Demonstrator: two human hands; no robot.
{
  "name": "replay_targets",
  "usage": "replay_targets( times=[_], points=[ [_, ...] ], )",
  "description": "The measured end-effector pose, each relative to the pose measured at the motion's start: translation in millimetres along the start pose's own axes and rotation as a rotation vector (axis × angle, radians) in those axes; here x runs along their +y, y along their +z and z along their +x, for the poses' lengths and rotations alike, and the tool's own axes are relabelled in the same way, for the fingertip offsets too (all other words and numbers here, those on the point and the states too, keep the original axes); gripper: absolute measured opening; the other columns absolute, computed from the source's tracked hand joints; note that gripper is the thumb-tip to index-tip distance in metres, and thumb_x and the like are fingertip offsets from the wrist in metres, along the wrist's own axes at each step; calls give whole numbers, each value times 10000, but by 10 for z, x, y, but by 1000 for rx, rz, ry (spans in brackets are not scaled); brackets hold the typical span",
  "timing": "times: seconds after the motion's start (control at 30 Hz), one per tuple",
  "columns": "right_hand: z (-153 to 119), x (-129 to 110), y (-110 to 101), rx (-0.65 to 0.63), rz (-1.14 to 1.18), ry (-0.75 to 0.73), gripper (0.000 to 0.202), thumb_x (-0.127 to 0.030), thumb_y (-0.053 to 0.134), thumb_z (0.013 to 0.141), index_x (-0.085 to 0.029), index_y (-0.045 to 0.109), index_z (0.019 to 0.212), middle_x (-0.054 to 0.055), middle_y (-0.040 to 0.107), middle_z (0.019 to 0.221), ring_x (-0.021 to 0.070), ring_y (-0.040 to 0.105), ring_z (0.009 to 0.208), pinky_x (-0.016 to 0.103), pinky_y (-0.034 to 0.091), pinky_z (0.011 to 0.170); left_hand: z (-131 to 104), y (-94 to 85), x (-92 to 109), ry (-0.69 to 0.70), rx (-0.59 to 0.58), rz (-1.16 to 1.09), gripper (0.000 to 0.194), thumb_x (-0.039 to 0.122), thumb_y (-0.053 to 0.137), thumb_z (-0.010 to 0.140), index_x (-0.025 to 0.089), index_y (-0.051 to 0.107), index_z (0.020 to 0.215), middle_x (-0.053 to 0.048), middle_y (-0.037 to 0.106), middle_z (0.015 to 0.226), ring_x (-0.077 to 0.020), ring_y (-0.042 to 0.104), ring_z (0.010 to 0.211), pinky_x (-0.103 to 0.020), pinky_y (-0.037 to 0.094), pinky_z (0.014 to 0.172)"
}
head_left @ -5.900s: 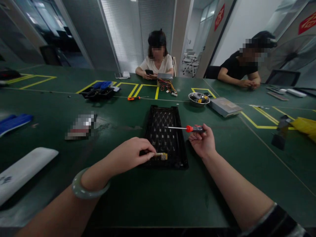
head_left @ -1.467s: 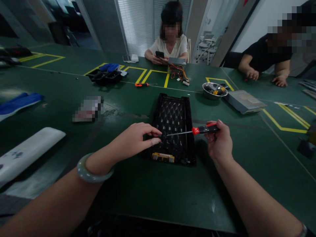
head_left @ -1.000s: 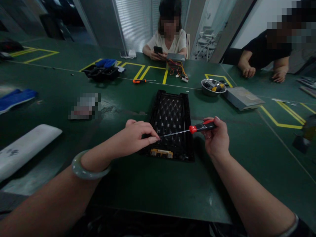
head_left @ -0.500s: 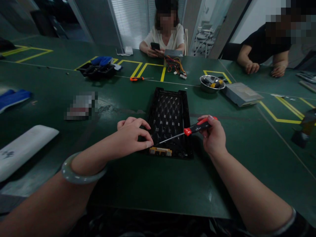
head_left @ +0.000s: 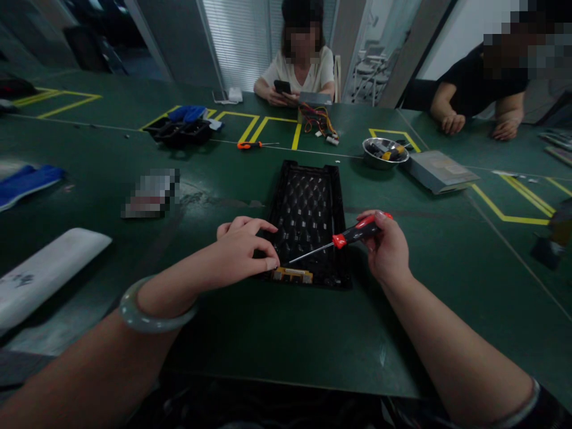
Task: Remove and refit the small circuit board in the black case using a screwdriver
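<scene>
A black case [head_left: 308, 208] with a patterned, glossy inside lies lengthwise in front of me. Set into its near end is a yellow-brown circuit board [head_left: 292, 274] with a pale connector. My right hand [head_left: 388, 250] grips a red and black screwdriver [head_left: 357, 232] by its handle. The shaft slants down to the left, over the case's near part. Beside the blade tip, at the case's near left corner, my left hand [head_left: 248, 247] has thumb and forefinger pinched together; whatever they hold is too small to make out. A pale bangle [head_left: 149, 319] circles my left wrist.
Left lie a blurred-out flat object [head_left: 152, 193], a white package [head_left: 53, 274] and a blue glove [head_left: 29, 182]. Farther back are a black tray [head_left: 179, 131], an orange screwdriver [head_left: 250, 145], a metal bowl [head_left: 385, 155] of tools and a grey box [head_left: 440, 170]. Two people sit across the table.
The view has shifted slightly, so the things on the table appear a little to the right. Both hands keep nearly the same pose, and the screwdriver stays in my right hand.
</scene>
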State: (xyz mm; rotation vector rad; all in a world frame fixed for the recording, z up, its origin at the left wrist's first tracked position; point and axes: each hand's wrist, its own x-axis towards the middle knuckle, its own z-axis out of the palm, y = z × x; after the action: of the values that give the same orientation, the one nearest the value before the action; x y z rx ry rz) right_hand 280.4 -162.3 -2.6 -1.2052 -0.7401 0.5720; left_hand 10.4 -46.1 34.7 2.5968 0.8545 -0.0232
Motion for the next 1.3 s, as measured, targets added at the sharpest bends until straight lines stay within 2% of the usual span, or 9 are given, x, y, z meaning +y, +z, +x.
replay_targets(
  times=[0.4,0.63,0.83,1.03,1.17,1.3],
  points=[
    [-2,6,-1,-9,-19,16,305,-472,592,841,-204,714,758,-27,542,621,66,291,430,258,184,398,-11,10,33,-12,-31,-32,215,441,592,890,312,764,884,-36,511,1445,-384,351,1380,-649,269,1056],
    [-6,10,-5,-8,-35,15,299,-482,613,831,-206,712,770,-15,576,665,72,346,452,251,194,389,-31,53,50,3,28,-40,185,397,585,899,296,740,900,-34,554,1409,-357,390,1348,-608,264,1065],
    [-13,-12,4,2,-29,11,285,-468,619,826,-207,713,760,-12,579,671,69,354,455,242,181,383,-32,69,60,2,61,-11,183,375,577,893,283,733,869,-30,577,1396,-354,400,1335,-595,284,1037],
    [-72,-58,20,17,-10,-36,270,-460,593,835,-222,706,774,-19,545,647,72,319,425,259,137,371,-20,61,14,37,86,-20,177,376,613,868,286,761,834,-17,589,1381,-345,401,1323,-587,251,1082],
    [-128,-101,39,-20,-24,-98,266,-455,590,841,-224,710,785,-5,585,702,65,323,413,268,137,358,-26,14,-1,34,52,-64,186,413,617,872,307,768,847,-4,579,1405,-352,395,1340,-594,245,1089],
    [-187,-146,46,-94,-80,-107,249,-463,622,850,-232,710,816,-14,579,670,70,333,402,264,175,354,-38,-19,12,12,35,-47,188,433,601,886,345,766,869,22,573,1424,-357,382,1366,-614,244,1074]
  ],
)
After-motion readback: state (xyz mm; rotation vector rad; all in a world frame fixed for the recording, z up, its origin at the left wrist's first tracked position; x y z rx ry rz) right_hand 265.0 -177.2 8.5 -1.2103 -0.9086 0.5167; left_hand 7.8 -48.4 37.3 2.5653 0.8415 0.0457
